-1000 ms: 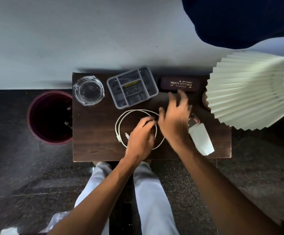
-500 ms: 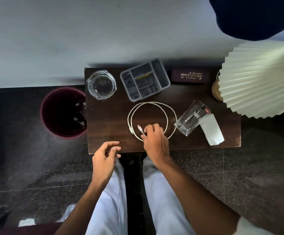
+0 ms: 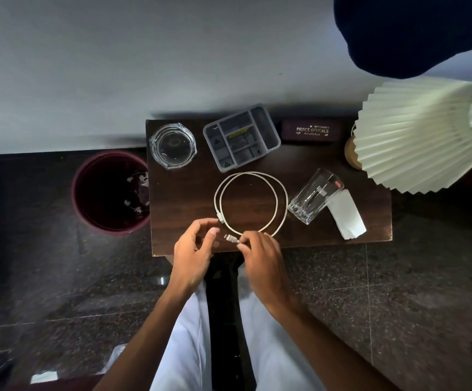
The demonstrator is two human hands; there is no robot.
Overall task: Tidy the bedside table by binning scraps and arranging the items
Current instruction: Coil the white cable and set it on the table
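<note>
Left hand (image 3: pixel 192 249) up by cable (image 3: pixel 258 173), dark table (image 3: pixel 178 198), maroon bin (image 3: pixel 74 193), speckled floor (image 3: pixel 412 292)

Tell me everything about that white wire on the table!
The white cable is thin and coiled in about two round loops, lying flat on the dark wooden table in front of the grey organiser tray. One end has a small white plug near the left hand. The other end is a silvery metal plug, pinched by the right hand near the table's front edge. A tipped-over glass lies just to its right.
</note>
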